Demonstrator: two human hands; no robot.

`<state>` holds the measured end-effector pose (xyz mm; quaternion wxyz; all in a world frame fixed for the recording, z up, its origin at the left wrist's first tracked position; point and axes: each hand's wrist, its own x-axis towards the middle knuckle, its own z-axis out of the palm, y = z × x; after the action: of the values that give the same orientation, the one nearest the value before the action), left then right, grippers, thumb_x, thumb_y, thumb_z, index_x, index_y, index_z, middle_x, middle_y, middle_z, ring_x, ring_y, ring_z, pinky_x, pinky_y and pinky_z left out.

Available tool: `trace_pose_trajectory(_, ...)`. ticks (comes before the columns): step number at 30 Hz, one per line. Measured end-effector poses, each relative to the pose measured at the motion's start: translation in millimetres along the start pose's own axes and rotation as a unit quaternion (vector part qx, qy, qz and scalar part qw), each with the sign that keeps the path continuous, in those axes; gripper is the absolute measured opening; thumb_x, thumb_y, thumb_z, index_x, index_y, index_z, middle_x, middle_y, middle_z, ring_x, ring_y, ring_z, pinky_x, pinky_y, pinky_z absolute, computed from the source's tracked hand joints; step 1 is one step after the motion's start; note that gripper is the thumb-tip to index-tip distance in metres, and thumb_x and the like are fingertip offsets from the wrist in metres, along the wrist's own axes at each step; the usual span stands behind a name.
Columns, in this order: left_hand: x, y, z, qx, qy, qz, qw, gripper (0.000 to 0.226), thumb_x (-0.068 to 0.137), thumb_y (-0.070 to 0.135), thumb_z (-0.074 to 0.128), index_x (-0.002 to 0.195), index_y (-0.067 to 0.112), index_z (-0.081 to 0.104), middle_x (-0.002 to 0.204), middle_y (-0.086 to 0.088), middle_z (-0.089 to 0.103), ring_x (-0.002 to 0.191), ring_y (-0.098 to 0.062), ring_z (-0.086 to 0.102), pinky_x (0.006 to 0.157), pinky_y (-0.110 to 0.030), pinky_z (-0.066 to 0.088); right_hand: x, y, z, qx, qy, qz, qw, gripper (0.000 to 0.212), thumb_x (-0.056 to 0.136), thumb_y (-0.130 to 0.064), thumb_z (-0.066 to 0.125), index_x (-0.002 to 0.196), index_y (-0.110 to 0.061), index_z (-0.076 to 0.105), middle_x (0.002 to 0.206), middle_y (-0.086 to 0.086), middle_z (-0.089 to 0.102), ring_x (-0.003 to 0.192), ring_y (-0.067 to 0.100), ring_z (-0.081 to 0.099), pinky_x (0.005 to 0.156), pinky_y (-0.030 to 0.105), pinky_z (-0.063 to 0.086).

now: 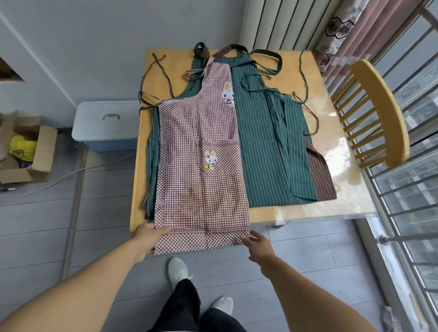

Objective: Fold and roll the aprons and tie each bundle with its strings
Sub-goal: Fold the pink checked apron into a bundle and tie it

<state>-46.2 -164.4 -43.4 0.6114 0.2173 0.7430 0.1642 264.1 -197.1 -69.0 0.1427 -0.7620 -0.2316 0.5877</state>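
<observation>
A brown-and-white checked apron (203,149) with rabbit patches lies folded lengthwise on top of a green striped apron (265,132) on the yellow table (349,155). Its hem hangs over the table's near edge. My left hand (147,238) grips the hem's left corner. My right hand (260,245) pinches the hem's right corner. A brown striped apron (320,174) shows under the green one at the right. Dark strings (155,66) trail over the table's far left and right.
A wooden chair (374,112) stands at the table's right, by a window railing (421,181). A blue-grey lidded bin (103,125) sits left of the table, a cardboard box (17,150) of clutter farther left. My feet stand on the grey floor below.
</observation>
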Motion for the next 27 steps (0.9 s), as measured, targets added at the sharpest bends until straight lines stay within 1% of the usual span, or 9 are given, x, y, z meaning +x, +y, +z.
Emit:
trace_pose_trajectory(2,-4,0,-3,0.006,-0.004,0.002,1.0,0.018,0.095,0.023,0.07,0.107,0.011,0.068,0.105,-0.006,0.073,0.093,-0.022,0.069,0.067,-0.03,0.056,-2,-3,3,0.024,-0.025,0.01,0.999,0.053,0.094,-0.039,0.071,0.133,-0.005,0.06,0.12,0.011,0.065,0.11,0.029,0.062,0.097,0.043,0.055)
trace_pose_trajectory(6,-10,-1,-4,0.022,0.013,-0.002,1.0,0.02,0.096,0.023,0.07,0.104,0.005,0.068,0.082,-0.006,0.064,0.056,-0.014,0.05,0.051,-0.03,0.055,-14,-8,5,0.118,0.004,-0.026,0.993,0.034,0.097,-0.022,0.065,0.124,-0.001,0.062,0.112,0.016,0.07,0.105,0.03,0.068,0.086,0.039,0.059)
trace_pose_trajectory(11,-23,11,19,0.065,-0.005,-0.017,0.998,0.02,0.096,0.021,0.069,0.105,0.003,0.068,0.085,-0.009,0.068,0.056,-0.016,0.053,0.066,-0.039,0.063,-43,-34,-17,0.169,0.053,-0.114,0.978,0.017,0.094,-0.006,0.053,0.1,-0.009,0.069,0.103,0.01,0.074,0.099,0.03,0.069,0.088,0.04,0.059)
trace_pose_trajectory(13,-25,24,26,0.121,0.002,-0.033,0.992,0.021,0.095,0.015,0.066,0.111,0.001,0.064,0.091,-0.011,0.071,0.06,-0.02,0.059,0.074,-0.046,0.064,-53,-51,-19,0.112,0.065,-0.181,0.975,0.016,0.09,-0.011,0.054,0.093,-0.012,0.07,0.094,0.005,0.075,0.1,0.029,0.068,0.091,0.043,0.057)
trace_pose_trajectory(16,-20,48,27,0.183,0.102,0.0,0.978,0.054,0.094,0.013,0.065,0.141,-0.002,0.043,0.114,-0.014,0.067,0.081,-0.027,0.064,0.064,-0.033,0.058,-75,-78,1,0.028,0.026,-0.29,0.956,0.029,0.092,-0.003,0.055,0.106,-0.02,0.074,0.099,-0.013,0.076,0.1,0.008,0.068,0.08,0.02,0.054)
trace_pose_trajectory(18,-11,68,23,0.181,0.129,0.068,0.973,0.029,0.095,0.017,0.067,0.117,0.0,0.059,0.095,-0.01,0.066,0.075,-0.023,0.063,0.061,-0.031,0.049,-84,-88,23,-0.028,-0.03,-0.332,0.942,0.042,0.091,-0.002,0.052,0.124,-0.021,0.069,0.118,-0.018,0.072,0.111,0.007,0.066,0.088,0.019,0.056)
trace_pose_trajectory(20,2,92,19,0.118,0.072,0.098,0.986,0.026,0.096,0.034,0.067,0.087,0.009,0.061,0.085,-0.008,0.067,0.073,-0.022,0.065,0.07,-0.034,0.056,-83,-89,49,-0.125,-0.084,-0.381,0.912,0.048,0.088,-0.012,0.051,0.13,-0.031,0.062,0.13,-0.032,0.061,0.12,0.004,0.061,0.101,0.027,0.054)
trace_pose_trajectory(24,54,122,12,0.017,-0.089,0.064,0.994,0.072,0.071,0.08,0.066,0.105,0.016,0.071,0.108,-0.005,0.076,0.103,-0.032,0.07,0.1,-0.05,0.051,-58,-76,99,-0.346,-0.148,-0.416,0.828,0.058,0.082,-0.02,0.05,0.139,-0.031,0.058,0.152,-0.012,0.05,0.147,0.012,0.037,0.119,0.033,0.035)
trace_pose_trajectory(27,55,139,14,0.016,-0.121,0.052,0.991,0.088,0.072,0.073,0.072,0.129,0.009,0.056,0.13,-0.002,0.064,0.117,-0.029,0.061,0.098,-0.042,0.045,-37,-62,116,-0.438,-0.18,-0.406,0.782,0.066,0.077,-0.038,0.037,0.136,-0.021,0.063,0.154,-0.006,0.048,0.152,0.016,0.026,0.123,0.032,0.026)
